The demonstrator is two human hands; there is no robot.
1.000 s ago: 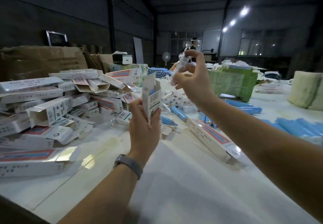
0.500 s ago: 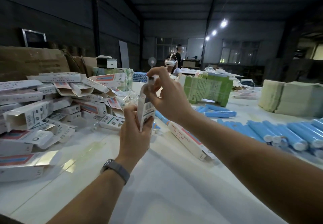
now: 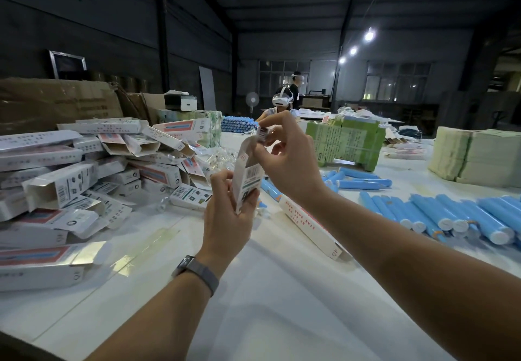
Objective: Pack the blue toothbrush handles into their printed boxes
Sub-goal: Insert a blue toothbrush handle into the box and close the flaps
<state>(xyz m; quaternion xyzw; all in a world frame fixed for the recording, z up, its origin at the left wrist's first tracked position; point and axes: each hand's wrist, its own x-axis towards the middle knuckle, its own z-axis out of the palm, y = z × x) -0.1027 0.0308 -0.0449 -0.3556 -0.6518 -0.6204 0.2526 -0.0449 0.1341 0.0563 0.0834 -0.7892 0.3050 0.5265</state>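
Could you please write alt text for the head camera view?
Left hand holds a printed box upright while the right hand pinches a small packet at its open top, above a white table between piled boxes and blue handles.

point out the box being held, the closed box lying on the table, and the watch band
held box (image 3: 248, 180): head view, on its barcode panel
closed box on the table (image 3: 310, 224): head view, on its white side face
watch band (image 3: 197, 272): head view, on the grey strap at the left wrist

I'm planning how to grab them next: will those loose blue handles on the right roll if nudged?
Probably. The blue handles look like smooth round cylinders lying on their sides on the flat table, so they likely roll sideways. They seem rigid, not floppy.
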